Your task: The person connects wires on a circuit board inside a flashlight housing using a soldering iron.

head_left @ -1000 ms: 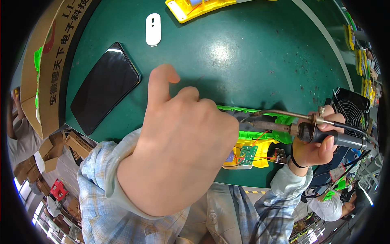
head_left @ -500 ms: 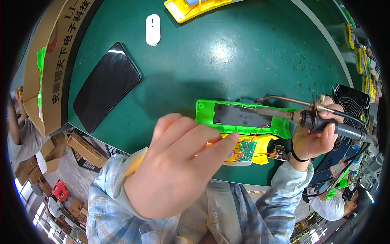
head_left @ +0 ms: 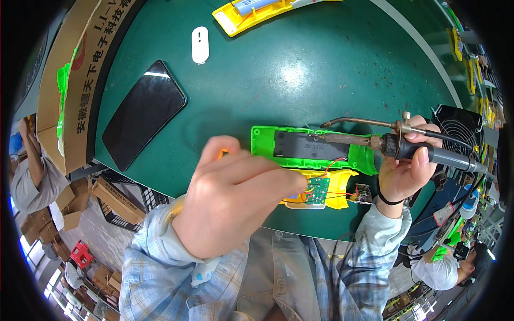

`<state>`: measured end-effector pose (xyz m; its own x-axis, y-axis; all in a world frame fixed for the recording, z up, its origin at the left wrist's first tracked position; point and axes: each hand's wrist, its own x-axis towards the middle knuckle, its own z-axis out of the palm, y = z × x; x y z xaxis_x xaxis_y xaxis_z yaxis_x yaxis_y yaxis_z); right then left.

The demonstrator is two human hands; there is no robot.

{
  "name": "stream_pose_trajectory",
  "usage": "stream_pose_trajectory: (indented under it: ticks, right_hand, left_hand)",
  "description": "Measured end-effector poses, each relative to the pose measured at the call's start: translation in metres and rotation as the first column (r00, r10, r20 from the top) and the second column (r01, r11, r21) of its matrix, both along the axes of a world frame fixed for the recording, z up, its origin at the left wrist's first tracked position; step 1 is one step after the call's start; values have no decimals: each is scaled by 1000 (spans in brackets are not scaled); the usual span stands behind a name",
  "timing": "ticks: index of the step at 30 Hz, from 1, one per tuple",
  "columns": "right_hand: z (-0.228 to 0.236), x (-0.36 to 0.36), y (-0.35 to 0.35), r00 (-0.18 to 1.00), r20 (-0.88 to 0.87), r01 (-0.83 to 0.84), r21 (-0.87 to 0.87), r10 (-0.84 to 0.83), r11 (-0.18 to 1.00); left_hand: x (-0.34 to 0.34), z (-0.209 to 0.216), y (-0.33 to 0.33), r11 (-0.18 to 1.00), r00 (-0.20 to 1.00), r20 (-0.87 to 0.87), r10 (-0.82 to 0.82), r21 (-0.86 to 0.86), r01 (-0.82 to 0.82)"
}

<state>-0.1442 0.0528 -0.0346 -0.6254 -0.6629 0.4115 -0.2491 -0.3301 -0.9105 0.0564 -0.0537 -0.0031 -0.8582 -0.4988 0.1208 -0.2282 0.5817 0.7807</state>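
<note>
My right hand (head_left: pixel 405 179) grips a soldering iron (head_left: pixel 393 145) with a thin metal tube clamped alongside it. The iron's tip meets the upper edge of the black panel (head_left: pixel 292 145) set inside a green plastic housing (head_left: pixel 261 140). Just nearer to me lies a yellow housing part (head_left: pixel 338 199) with a green circuit board (head_left: pixel 318 190) and thin red and black wires. My left hand (head_left: pixel 230 195) is closed over its left end, fingertips beside the board; what they hold is hidden. A small shiny metal piece (head_left: pixel 363 193) sits at the yellow part's right end.
A black phone (head_left: pixel 144 115) and a white oval device (head_left: pixel 200 45) lie on the green table (head_left: pixel 241 80). Another yellow housing (head_left: pixel 227 21) with a blue cylindrical cell (head_left: pixel 254 5) is at the far edge. A cardboard box (head_left: pixel 88 101) stands left, a black fan (head_left: pixel 458 131) right.
The view has shifted slightly. My left hand's fingers have curled in more, beside the circuit board. The iron's tip has moved slightly left along the black panel's upper edge.
</note>
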Motion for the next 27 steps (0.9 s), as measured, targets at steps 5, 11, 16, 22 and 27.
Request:
stream_pose_trajectory:
  ticks: [5,11,16,22,27]
  right_hand:
    - [2,-1,2,999,53,-16,33,15,999]
    - [1,-1,3,995,95,-7,58,1,998]
    - [0,-3,5,998,40,-41,52,39,998]
    - [3,-2,4,998,32,-52,58,50,997]
    - [6,0,2,1000,30,8,0,-8,1000]
  left_hand:
    - [0,-5,2,994,999,-45,9,111,-4]
    - [1,-9,2,997,998,-66,18,78,-13]
    - [2,-11,-3,998,996,-61,-58,13,59]
    - [2,0,-1,996,997,62,38,-78,-33]
    - [5,2,4,985,977,134,164,-81,-154]
